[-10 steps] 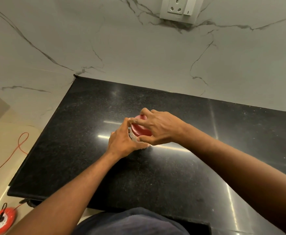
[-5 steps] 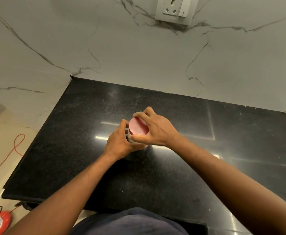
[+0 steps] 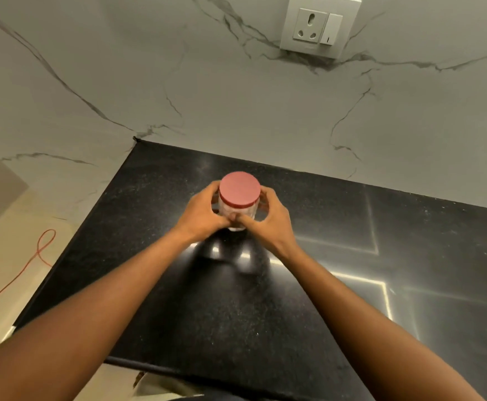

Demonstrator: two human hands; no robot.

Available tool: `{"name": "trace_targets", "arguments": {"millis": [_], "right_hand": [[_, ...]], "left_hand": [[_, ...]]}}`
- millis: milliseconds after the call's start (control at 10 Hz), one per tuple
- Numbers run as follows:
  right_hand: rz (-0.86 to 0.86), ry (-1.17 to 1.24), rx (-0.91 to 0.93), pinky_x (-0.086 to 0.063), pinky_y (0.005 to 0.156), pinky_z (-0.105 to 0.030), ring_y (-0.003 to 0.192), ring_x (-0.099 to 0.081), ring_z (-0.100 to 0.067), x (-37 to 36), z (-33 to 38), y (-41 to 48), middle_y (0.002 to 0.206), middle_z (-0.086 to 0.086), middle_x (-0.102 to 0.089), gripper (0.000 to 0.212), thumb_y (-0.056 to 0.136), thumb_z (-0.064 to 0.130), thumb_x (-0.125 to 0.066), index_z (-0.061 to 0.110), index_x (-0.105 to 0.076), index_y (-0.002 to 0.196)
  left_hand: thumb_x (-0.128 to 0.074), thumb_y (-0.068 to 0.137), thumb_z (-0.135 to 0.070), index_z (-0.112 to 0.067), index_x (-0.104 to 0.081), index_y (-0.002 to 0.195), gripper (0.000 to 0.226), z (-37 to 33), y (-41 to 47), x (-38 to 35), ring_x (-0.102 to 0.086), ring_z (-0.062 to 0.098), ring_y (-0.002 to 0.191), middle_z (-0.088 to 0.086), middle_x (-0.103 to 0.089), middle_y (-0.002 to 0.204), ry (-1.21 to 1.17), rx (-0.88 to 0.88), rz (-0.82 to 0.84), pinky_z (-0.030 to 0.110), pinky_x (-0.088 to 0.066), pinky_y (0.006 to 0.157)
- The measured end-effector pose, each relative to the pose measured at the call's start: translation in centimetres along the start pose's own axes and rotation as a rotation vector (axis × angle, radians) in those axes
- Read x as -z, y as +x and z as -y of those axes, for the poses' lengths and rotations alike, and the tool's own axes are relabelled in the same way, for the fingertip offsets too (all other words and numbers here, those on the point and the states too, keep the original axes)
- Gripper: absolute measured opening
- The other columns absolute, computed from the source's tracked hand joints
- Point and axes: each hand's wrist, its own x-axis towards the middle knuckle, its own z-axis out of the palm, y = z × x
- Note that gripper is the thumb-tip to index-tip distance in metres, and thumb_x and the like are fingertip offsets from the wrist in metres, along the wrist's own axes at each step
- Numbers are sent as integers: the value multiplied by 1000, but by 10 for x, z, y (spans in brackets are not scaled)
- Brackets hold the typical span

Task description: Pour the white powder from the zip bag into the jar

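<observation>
A clear jar (image 3: 238, 212) with a red lid (image 3: 239, 189) on it stands upright on the black counter (image 3: 265, 299). My left hand (image 3: 204, 212) wraps its left side and my right hand (image 3: 268, 218) wraps its right side, thumbs meeting in front of the glass. White content shows faintly through the jar wall. No zip bag is in view.
A marble wall rises behind the counter, with a socket and switch plate (image 3: 319, 26) at the upper right. The counter's left edge drops to a beige floor where a red cable (image 3: 34, 256) lies.
My right hand has come off the red lid and moved down to the jar's right side. The lid top is now uncovered. The jar sits farther back on the counter.
</observation>
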Motion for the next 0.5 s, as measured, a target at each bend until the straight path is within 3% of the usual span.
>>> {"name": "trace_targets", "arguments": {"millis": [100, 200, 300, 400, 500], "right_hand": [[10, -2, -35, -45, 89, -10, 108, -60, 10, -8, 0, 23, 126, 15, -61, 89, 72, 58, -87, 25, -48, 145], [32, -12, -71, -51, 99, -25, 113, -62, -6, -15, -8, 35, 135, 3, -64, 86, 77, 50, -88, 21, -47, 147], [36, -19, -82, -49, 101, -27, 118, -60, -9, -19, -15, 40, 140, 0, -64, 85, 79, 50, -87, 22, -47, 148], [30, -54, -80, -46, 99, -22, 122, -59, -7, -17, -16, 39, 144, 1, -63, 87, 78, 50, -88, 24, -47, 151], [33, -109, -95, -47, 111, -36, 139, -53, -15, -22, -18, 35, 157, -2, -53, 96, 83, 45, -85, 21, -35, 160]], "left_hand": [[-94, 73, -11, -18, -48, 152, 92, -1, 26, 8, -57, 13, 125, 7, -63, 143, 39, 10, 24, 25, -47, 100], [-92, 77, -8, -18, -47, 153, 89, 6, 40, 8, -57, 12, 124, 8, -62, 145, 61, 47, 40, 24, -46, 101], [-91, 78, -10, -18, -47, 153, 88, 16, 45, 3, -60, 18, 130, 9, -63, 145, 53, 83, 30, 31, -49, 106], [-94, 74, -20, -18, -48, 152, 91, 14, 38, 4, -60, 22, 134, 7, -64, 146, 116, 130, 51, 23, -44, 99], [-94, 75, -38, -17, -38, 160, 104, 20, 22, 6, -44, 28, 150, 9, -48, 162, 192, 145, 93, 26, -40, 108]]}}
